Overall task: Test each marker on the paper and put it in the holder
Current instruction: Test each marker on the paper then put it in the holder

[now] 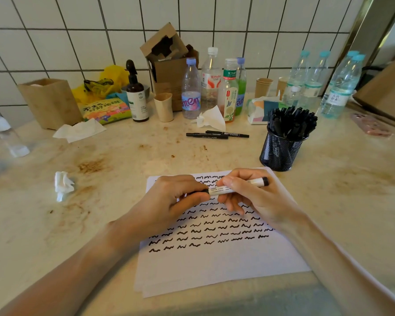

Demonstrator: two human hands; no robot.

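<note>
White marker [228, 187] gripped by both hands above paper [214, 265]; holder [281, 151] near paper's far corner

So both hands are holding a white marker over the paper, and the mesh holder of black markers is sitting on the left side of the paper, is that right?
Not quite. The head view shows the mesh holder of black markers standing beyond the paper's right corner, not on its left. The rest holds: the left hand and the right hand both hold the white marker over the paper.
</note>
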